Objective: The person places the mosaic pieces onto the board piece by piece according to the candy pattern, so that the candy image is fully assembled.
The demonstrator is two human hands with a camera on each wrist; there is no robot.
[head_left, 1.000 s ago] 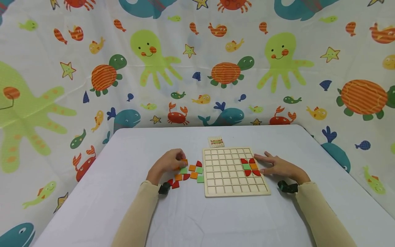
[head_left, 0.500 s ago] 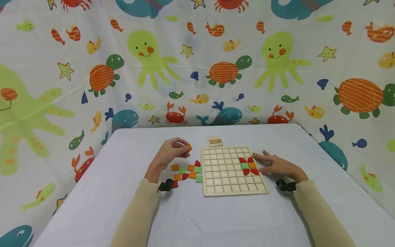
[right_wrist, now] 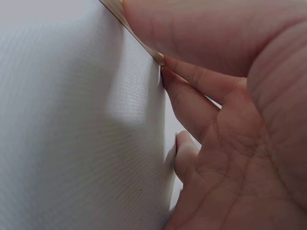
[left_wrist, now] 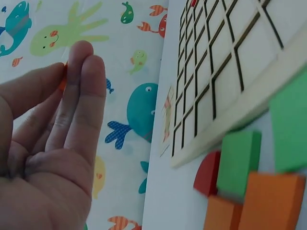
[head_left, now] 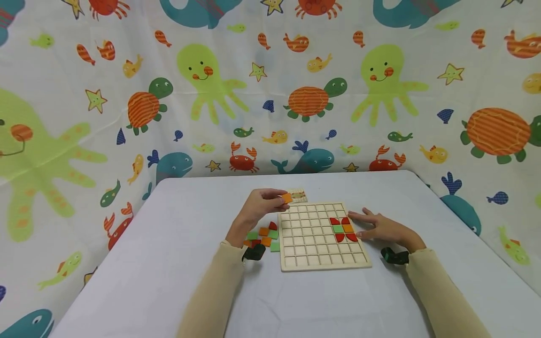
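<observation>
My left hand [head_left: 258, 208] pinches an orange square tile [head_left: 287, 198] in the air, by the upper left corner of a wooden grid board [head_left: 313, 259]. In the left wrist view only a sliver of that orange tile [left_wrist: 64, 79] shows between thumb and fingers. My right hand [head_left: 383, 229] lies at the board's right edge with extended fingers; in the right wrist view the thumb and fingers touch the board's rim [right_wrist: 139, 38]. On the board's right side sit red rounded pieces [head_left: 351, 237], a green square [head_left: 338, 229] and an orange square [head_left: 348, 228].
Left of the board lie several loose tiles, among them a green tile [left_wrist: 238, 160], an orange tile [left_wrist: 273, 203] and a red rounded tile [left_wrist: 207, 175]. Behind the board lies a small pattern card [head_left: 300, 195], partly covered by my left hand. A white cloth [head_left: 329, 300] covers the table.
My left hand has picked an orange tile from the loose pile, lifted it and carried it right toward the board's upper left corner. The right hand has stayed at the board's edge.
</observation>
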